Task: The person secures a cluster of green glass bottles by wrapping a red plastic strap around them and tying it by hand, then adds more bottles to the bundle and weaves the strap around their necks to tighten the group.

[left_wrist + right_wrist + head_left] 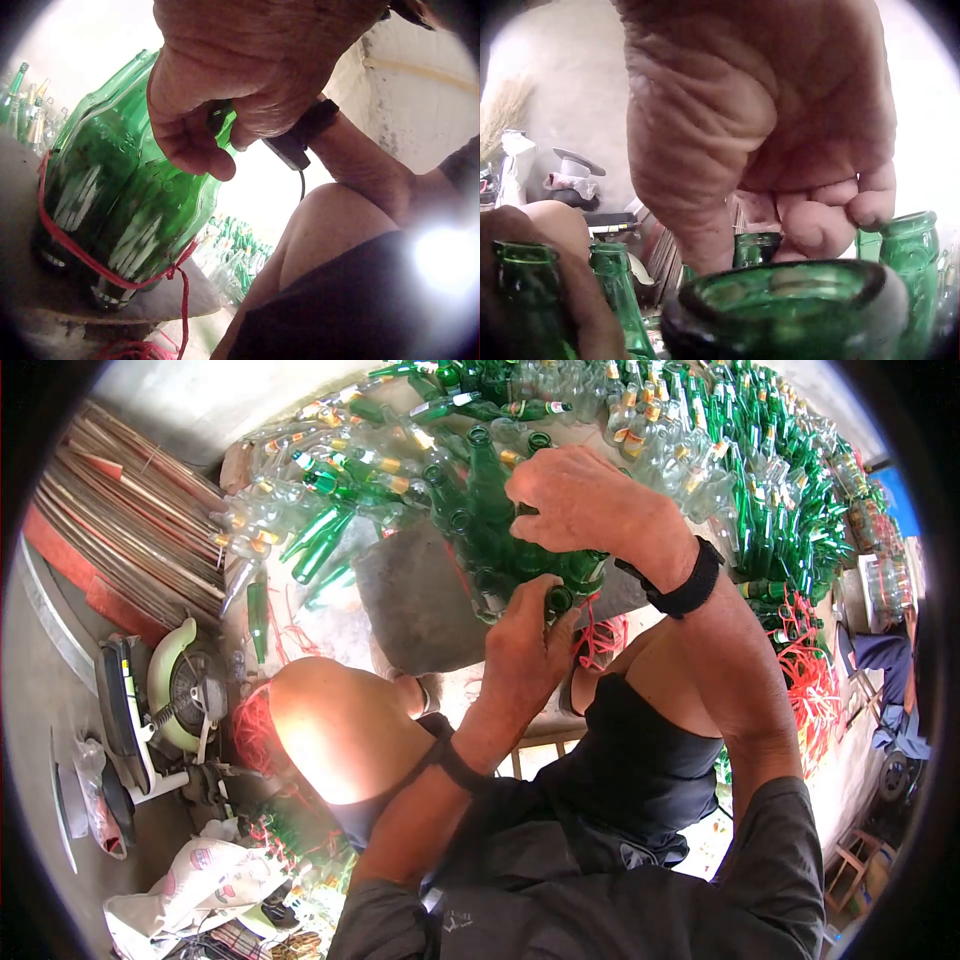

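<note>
Green glass bottles [487, 490] [135, 172] stand upright in a tight bundle on a grey slab [400, 600], with red string [97, 266] around their lower part. My left hand [525, 645] [240, 82] [570, 292] grips the neck of a bottle on the near side, fingers curled. Across the top of the bundle, my right hand [590, 500] [757, 112] curls its fingers and thumb round another bottle neck [757, 247], largely hidden by the palm. A bottle mouth [784, 300] stands close below it in the right wrist view.
Many green and clear bottles [790, 490] stand beyond and to the right. Others [325, 545] lie at the left, near stacked rods [140, 510]. Loose red string [810, 690] hangs at the right and lies beneath the slab. A wheel [185, 685] is at the far left.
</note>
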A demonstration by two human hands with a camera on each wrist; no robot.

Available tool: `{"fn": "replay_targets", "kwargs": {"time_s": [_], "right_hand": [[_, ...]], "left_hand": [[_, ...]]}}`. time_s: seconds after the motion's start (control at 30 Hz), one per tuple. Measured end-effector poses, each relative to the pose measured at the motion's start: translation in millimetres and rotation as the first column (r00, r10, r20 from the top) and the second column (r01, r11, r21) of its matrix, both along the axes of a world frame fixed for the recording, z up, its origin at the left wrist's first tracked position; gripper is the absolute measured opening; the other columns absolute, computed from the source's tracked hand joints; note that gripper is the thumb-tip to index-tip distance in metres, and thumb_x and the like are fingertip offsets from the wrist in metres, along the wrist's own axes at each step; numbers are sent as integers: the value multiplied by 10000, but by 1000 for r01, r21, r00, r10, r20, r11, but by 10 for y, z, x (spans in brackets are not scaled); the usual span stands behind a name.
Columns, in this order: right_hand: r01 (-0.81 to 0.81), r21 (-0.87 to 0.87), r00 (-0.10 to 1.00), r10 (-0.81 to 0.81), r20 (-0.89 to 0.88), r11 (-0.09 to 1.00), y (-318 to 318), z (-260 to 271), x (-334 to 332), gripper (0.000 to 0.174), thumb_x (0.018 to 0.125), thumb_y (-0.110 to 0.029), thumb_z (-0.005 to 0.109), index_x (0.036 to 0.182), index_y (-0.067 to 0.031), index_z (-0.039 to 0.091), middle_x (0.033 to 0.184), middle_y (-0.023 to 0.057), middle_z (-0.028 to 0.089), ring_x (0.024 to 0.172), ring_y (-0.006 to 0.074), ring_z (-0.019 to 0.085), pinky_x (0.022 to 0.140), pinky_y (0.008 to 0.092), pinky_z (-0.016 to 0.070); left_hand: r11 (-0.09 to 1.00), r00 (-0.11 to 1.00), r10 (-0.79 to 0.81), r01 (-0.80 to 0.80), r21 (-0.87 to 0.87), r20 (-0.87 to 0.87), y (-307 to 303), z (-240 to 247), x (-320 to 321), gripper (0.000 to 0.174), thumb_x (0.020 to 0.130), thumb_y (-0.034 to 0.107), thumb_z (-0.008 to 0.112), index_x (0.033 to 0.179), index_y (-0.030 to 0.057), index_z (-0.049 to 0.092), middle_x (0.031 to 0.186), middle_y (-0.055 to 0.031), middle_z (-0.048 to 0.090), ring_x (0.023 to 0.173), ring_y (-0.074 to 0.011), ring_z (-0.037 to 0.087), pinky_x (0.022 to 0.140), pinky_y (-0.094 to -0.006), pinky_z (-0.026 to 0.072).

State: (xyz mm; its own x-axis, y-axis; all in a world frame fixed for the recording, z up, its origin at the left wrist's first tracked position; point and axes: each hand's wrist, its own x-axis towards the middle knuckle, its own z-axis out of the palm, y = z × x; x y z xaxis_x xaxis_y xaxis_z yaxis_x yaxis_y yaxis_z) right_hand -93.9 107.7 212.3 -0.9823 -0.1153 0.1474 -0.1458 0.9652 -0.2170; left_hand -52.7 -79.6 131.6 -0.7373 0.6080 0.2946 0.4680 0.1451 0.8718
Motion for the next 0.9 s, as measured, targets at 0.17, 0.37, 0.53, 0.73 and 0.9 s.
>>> {"fn": "replay_targets", "kwargs": {"time_s": [0.17, 0.37, 0.53, 0.73, 0.9], "right_hand": [[11, 29, 993, -14, 118, 1000, -77, 132, 36, 233, 754, -199, 707, 762, 29, 656, 805, 224, 650, 885, 446, 648, 816, 521, 506], [-26, 10, 991, 24, 131, 1000, -117, 152, 101, 227, 733, -178, 703, 730, 36, 627, 782, 226, 637, 857, 453, 640, 792, 522, 497], [-26, 18, 992, 23, 121, 999, -120, 148, 104, 226, 728, -167, 711, 716, 34, 608, 782, 221, 640, 849, 451, 639, 783, 518, 492], [-22, 26, 988, 18, 154, 999, -167, 239, 137, 245, 725, -185, 757, 751, 24, 631, 807, 208, 658, 863, 436, 651, 772, 519, 490], [23, 42, 956, -34, 292, 999, -148, 286, 176, 287, 736, -215, 764, 853, 32, 677, 879, 218, 689, 909, 432, 664, 783, 512, 496]], "left_hand": [[1000, 1000, 10, -10, 8, 0, 2, 7, 0, 357, 889, 59, 748, 1216, 40, 606, 1031, -197, 692, 847, -316, 714, 712, -377, 555], [1000, 998, 21, -20, -11, 51, -1, 36, 2, 361, 880, 67, 754, 1210, 38, 611, 1043, -200, 689, 876, -351, 714, 743, -391, 557], [1000, 999, 31, -31, -5, 40, 3, 48, 2, 361, 877, 75, 755, 1207, 36, 613, 1040, -194, 687, 876, -346, 714, 755, -397, 556], [998, 994, 49, -46, -33, 93, -9, 61, 23, 355, 891, 105, 742, 1210, 28, 607, 1045, -197, 686, 910, -345, 708, 776, -401, 551], [999, 998, 51, -51, -14, 21, -5, 83, 32, 367, 891, 101, 747, 1220, 30, 601, 1049, -195, 684, 857, -329, 702, 741, -394, 555]]}}
